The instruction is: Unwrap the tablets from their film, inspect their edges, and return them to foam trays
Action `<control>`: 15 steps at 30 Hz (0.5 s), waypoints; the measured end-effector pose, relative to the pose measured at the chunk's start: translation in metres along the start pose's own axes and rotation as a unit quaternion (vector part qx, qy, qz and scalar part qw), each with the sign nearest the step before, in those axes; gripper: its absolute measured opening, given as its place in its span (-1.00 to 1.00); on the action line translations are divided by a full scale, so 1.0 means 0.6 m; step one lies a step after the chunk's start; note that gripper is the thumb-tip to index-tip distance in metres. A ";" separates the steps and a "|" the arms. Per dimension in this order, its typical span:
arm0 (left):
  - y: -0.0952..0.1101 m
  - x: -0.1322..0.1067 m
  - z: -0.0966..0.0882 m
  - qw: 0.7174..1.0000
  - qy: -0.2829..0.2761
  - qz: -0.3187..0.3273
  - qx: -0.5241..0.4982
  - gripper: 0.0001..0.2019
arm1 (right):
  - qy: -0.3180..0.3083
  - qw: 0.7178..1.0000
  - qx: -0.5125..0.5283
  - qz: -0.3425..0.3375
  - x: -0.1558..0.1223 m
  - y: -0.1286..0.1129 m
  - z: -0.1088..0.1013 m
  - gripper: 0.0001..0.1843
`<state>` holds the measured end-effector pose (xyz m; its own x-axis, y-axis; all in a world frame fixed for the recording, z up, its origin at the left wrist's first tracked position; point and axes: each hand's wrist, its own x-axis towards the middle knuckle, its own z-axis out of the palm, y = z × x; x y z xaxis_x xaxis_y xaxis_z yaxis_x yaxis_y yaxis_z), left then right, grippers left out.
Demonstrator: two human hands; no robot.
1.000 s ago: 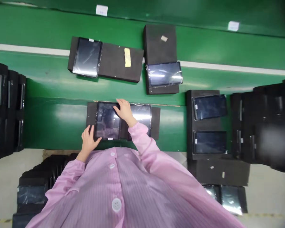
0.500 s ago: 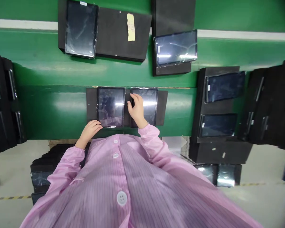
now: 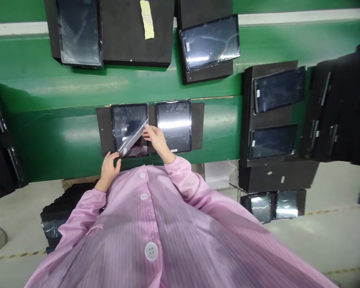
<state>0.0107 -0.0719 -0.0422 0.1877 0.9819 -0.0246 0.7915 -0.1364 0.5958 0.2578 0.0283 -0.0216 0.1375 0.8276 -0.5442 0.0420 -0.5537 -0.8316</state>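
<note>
Right hand (image 3: 156, 140) is pinching film (image 3: 133, 139) over tablet (image 3: 127, 117), left hand (image 3: 109, 168) touching, grip unclear; likely peeling, next needing even pull.

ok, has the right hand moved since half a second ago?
Yes. Against the black block, the right hand shifted left, from over the right tablet to the left tablet's right edge, pinching lifted clear film.

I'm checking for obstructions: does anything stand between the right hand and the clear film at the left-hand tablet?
Nothing visible does: the right hand holds the clear film by a lifted part, over the tablet.
</note>
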 end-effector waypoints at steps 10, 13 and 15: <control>0.020 -0.023 0.001 0.991 -0.099 0.077 0.048 -0.66 | -0.233 0.905 -0.202 -0.295 -0.092 -0.045 0.076 -0.56; 0.011 -0.026 -0.003 0.988 -0.117 0.088 0.051 -0.65 | -0.418 0.833 -0.214 -0.292 -0.136 -0.048 0.076 -0.62; 0.008 -0.027 -0.005 0.986 -0.125 0.092 0.054 -0.62 | -0.485 0.805 -0.208 -0.272 -0.154 -0.045 0.067 -0.62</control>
<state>0.0097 -0.0880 -0.0362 0.4614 0.8777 -0.1295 0.7852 -0.3360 0.5202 0.2044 -0.0299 0.0468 -0.8416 0.5288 -0.1102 0.1909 0.1002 -0.9765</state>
